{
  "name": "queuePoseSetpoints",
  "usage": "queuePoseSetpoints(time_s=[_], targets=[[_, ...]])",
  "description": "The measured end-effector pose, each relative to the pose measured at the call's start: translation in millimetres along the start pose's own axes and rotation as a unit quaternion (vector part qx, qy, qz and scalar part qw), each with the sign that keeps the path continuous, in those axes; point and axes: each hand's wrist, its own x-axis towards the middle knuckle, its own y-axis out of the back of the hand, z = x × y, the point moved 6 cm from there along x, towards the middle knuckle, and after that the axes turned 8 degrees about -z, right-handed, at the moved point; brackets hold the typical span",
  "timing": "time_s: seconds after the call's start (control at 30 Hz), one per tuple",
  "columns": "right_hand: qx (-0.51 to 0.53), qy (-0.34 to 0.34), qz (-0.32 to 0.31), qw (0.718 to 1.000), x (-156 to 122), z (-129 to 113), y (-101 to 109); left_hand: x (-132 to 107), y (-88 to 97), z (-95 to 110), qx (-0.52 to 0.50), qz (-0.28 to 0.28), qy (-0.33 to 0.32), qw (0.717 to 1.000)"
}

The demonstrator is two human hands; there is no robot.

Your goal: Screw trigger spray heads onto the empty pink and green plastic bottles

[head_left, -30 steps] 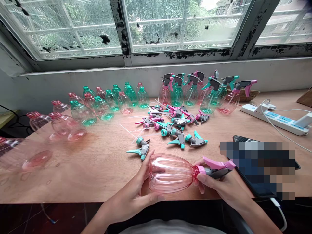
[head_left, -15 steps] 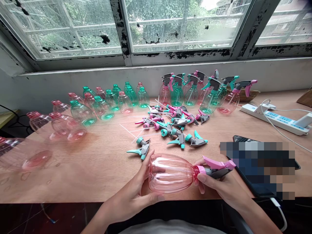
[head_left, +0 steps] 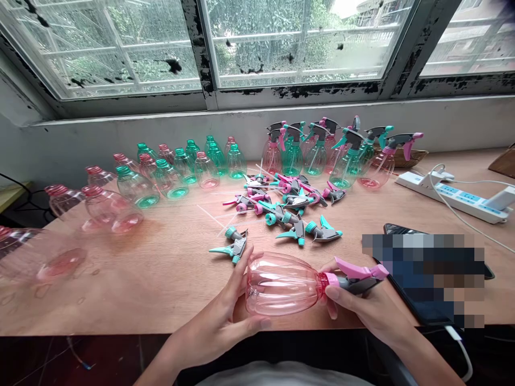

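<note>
Head view: at the near edge of the table [head_left: 161, 279], a pink bottle [head_left: 281, 284] lies sideways, left hand [head_left: 225, 321] wrapped round its base, seemingly bracing it, right hand [head_left: 362, 311] closed on the trigger head [head_left: 358, 273] at its neck

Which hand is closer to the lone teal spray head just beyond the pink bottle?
Left. The left hand cups the pink bottle, fingertips just short of the teal spray head; the right hand holds its trigger end, farther off.
</note>
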Motion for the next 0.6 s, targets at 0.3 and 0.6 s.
queuePoseSetpoints(time_s=[0.3,0.6], targets=[[0.002,-0.001,0.008,1.000,0.5,-2.6,-0.8,0.8,-1.5,0.7,-0.006,0.003,-0.026,1.000],[0.001,0.014,0.019,1.000,1.4,-4.3,0.1,-0.4,-1.1,-6.0,0.008,0.001,-0.015,1.000]])
